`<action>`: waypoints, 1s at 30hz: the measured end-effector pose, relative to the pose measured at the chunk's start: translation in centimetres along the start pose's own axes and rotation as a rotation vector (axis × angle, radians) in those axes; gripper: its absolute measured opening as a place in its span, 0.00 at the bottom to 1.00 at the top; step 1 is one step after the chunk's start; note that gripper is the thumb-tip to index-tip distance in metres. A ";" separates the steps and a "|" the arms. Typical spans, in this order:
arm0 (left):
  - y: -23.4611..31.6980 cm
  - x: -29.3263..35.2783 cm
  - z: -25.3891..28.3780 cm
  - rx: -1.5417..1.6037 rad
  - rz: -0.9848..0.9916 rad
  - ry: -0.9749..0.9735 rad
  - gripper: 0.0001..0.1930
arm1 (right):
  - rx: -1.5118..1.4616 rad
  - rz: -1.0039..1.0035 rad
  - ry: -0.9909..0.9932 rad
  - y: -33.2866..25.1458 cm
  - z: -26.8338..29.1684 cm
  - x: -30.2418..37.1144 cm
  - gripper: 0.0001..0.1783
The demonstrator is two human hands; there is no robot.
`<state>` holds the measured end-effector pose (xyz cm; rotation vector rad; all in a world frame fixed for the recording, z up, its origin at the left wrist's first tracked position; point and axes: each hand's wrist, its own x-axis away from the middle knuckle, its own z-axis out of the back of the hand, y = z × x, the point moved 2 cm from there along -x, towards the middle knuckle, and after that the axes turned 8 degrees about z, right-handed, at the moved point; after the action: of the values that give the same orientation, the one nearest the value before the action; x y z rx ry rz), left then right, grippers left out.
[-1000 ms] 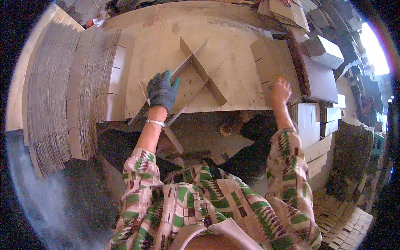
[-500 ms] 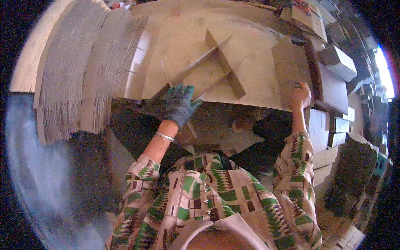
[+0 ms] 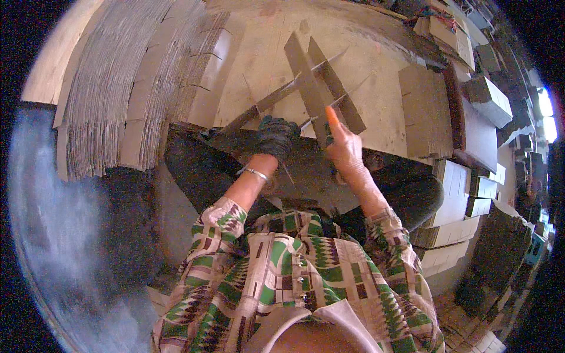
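At the counter's (image 3: 376,112) near edge, my left hand (image 3: 275,136) and right hand (image 3: 344,150) hold the cardboard strips (image 3: 312,88), fingers closed, slotting them; next they need lining up.

At the wooden table's (image 3: 265,53) near edge, a dark-gloved left hand (image 3: 275,136) and a bare right hand (image 3: 344,147) grip a slotted cardboard divider grid (image 3: 315,88), with stacked cardboard sheets (image 3: 126,88) fanned out just beside them.

Daylight floods in from the far right of the frame, where a window (image 3: 544,112) burns out to white glare. The tabletop (image 3: 265,65) at upper centre is evenly lit; beneath its edge lies deep shadow. The fisheye bends edges, corners go black, and lower left is hazy, bluish blur.
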<state>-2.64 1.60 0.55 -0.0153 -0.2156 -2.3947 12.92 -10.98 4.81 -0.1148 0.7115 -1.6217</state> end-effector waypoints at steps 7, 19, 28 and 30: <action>0.4 -0.2 0.5 0.168 0.068 0.104 0.12 | 0.210 -0.094 -0.251 1.5 -4.7 -0.2 0.47; -5.3 -3.5 0.4 0.513 0.490 -0.073 0.54 | -0.255 -0.386 -0.095 10.4 -1.9 -0.3 0.27; -6.4 -5.0 -1.4 0.398 0.216 0.045 0.14 | -1.165 -0.549 -0.083 -1.1 -8.1 -4.4 0.27; -9.7 -5.8 4.4 0.446 0.313 0.187 0.11 | -0.982 -0.460 -0.085 -0.1 -7.9 -4.3 0.28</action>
<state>-5.07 13.20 3.05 0.3544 -0.6057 -1.9781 9.99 -3.98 -0.06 -1.1125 1.4354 -1.5291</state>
